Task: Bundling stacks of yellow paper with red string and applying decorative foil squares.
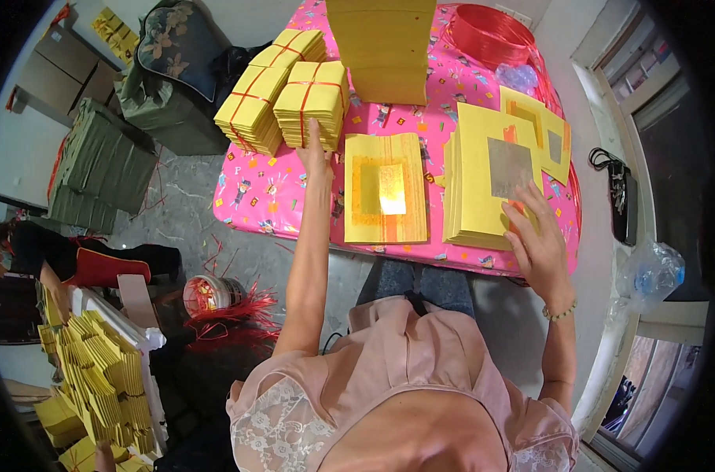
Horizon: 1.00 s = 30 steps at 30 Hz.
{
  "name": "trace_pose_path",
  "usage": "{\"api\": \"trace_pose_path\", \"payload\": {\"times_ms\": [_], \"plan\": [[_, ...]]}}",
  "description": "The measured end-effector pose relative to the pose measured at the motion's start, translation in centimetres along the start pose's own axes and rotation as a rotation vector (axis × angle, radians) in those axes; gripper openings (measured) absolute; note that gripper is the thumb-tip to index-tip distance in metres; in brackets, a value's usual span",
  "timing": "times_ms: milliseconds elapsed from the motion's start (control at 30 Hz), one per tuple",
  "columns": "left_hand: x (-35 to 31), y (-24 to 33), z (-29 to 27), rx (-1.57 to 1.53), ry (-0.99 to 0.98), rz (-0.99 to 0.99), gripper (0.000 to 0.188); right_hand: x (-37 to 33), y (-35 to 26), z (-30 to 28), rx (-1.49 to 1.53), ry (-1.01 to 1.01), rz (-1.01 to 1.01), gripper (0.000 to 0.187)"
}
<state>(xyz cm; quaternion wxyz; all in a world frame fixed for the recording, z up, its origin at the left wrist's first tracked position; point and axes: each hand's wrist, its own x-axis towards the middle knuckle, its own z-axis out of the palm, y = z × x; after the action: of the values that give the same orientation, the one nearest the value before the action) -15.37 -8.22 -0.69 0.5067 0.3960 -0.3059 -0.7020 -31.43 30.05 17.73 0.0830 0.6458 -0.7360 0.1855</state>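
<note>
My left hand (316, 153) reaches to the near end of a thick bundle of yellow paper (310, 90) tied crosswise with red ribbon. One digit presses up along the bundle's front; the other fingers are mostly hidden. Two more tied yellow bundles (251, 102) stand beside and behind it. In front of me lies a yellow paper stack (385, 224) with an orange print and a shiny gold square. My right hand (540, 236), fingers spread, rests on the right edge of another yellow stack (475, 189), whose top sheet has a silver square.
A pink patterned cloth (275, 193) covers the table. A tall yellow block (389, 55) and a red ribbon coil (495, 35) stand at the back. Loose yellow sheets (558, 134) lie right. At lower left, another person's hand (57, 303) is near yellow bundles (106, 370); a bucket (208, 295) stands nearby.
</note>
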Motion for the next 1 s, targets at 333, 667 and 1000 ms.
{"api": "trace_pose_path", "payload": {"times_ms": [333,667,1000], "plan": [[4.9,-1.1,-1.6,0.228,0.028,-0.125,0.084,-0.9,1.0,0.4,-0.010,0.020,0.052,0.038],[5.7,-1.1,-1.6,0.098,-0.082,-0.078,0.060,-1.0,1.7,1.2,0.016,-0.053,0.046,0.040],[4.9,0.3,-3.3,0.335,0.123,0.230,0.049,-1.5,4.5,-0.5,0.100,-0.100,0.040,0.061]]}}
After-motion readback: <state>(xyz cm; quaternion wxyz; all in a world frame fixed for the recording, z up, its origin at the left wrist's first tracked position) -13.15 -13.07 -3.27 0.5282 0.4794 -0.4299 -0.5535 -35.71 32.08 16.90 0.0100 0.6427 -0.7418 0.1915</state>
